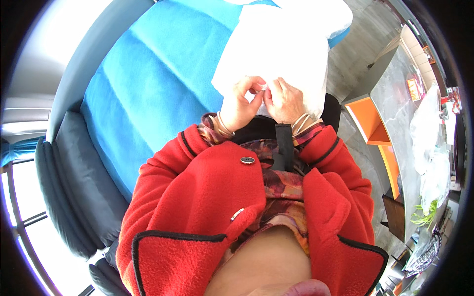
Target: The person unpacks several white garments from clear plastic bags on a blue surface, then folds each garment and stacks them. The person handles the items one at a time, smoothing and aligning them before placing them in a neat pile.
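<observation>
A large white cloth or sheet (277,48), overexposed in the light, spreads before me and over my lap. At its near edge my left hand (242,101) pinches a small white piece between thumb and forefinger; whether it is a corner of the white material or something separate I cannot tell. Close against it on the right, my right hand (283,100) has its fingertips bent down at the same spot, on the white material. Both wrists wear pale bangles.
A blue-covered sofa seat (155,85) extends to the left, with dark cushions (89,177) at its lower left. To the right stands a grey stone-topped counter (396,96) with orange compartments (370,122), bearing clear plastic bags (426,129) and green leafy stalks (424,214).
</observation>
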`<state>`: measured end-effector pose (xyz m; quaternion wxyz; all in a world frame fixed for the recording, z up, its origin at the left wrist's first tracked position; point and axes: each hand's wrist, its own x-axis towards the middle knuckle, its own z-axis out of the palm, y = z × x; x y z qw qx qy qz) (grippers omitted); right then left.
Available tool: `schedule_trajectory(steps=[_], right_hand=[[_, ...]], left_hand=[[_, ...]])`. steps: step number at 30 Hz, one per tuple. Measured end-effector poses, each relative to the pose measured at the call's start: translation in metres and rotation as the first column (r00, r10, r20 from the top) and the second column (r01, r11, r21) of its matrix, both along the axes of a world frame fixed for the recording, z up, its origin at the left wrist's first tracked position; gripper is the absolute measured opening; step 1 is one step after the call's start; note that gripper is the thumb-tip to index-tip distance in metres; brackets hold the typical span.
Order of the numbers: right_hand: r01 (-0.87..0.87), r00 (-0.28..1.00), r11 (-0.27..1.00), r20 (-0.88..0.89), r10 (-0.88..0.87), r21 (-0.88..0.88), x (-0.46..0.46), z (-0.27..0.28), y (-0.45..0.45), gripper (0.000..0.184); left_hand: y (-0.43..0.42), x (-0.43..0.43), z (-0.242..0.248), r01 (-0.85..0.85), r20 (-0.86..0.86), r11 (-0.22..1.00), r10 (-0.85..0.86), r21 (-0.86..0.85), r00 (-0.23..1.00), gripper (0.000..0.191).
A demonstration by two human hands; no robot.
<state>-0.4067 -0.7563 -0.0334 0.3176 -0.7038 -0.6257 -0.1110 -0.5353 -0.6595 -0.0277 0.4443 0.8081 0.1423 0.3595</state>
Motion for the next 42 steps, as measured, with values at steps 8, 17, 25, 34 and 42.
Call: schedule_trajectory(steps=[8, 17, 25, 34, 42], right_hand=[[-0.091, 0.994, 0.983, 0.07, 0.08, 0.162, 0.003, -0.006, -0.004, 0.014], [-0.103, 0.992, 0.992, -0.071, 0.109, 0.074, 0.007, 0.002, -0.006, 0.014], [-0.111, 0.984, 0.991, -0.145, 0.1, -0.071, 0.011, 0.018, -0.003, 0.01], [-0.168, 0.985, 0.978, 0.066, 0.161, 0.125, 0.01, 0.002, -0.006, 0.011], [-0.187, 0.982, 0.977, 0.051, 0.183, 0.102, 0.013, 0.01, -0.009, 0.013]], left_hand=[[0.04, -0.001, 0.011, 0.227, -0.266, 0.953, -0.276, -0.201, 0.924, 0.016], [0.053, 0.015, 0.022, 0.307, -0.355, 0.95, -0.308, -0.062, 0.882, 0.01], [0.033, 0.008, 0.015, 0.209, -0.103, 0.885, -0.182, 0.415, 0.978, 0.011], [0.067, 0.007, 0.018, 0.48, -0.254, 0.852, -0.521, -0.207, 0.815, 0.015], [0.063, 0.025, 0.028, 0.52, -0.245, 0.854, -0.505, -0.007, 0.827, 0.009]])
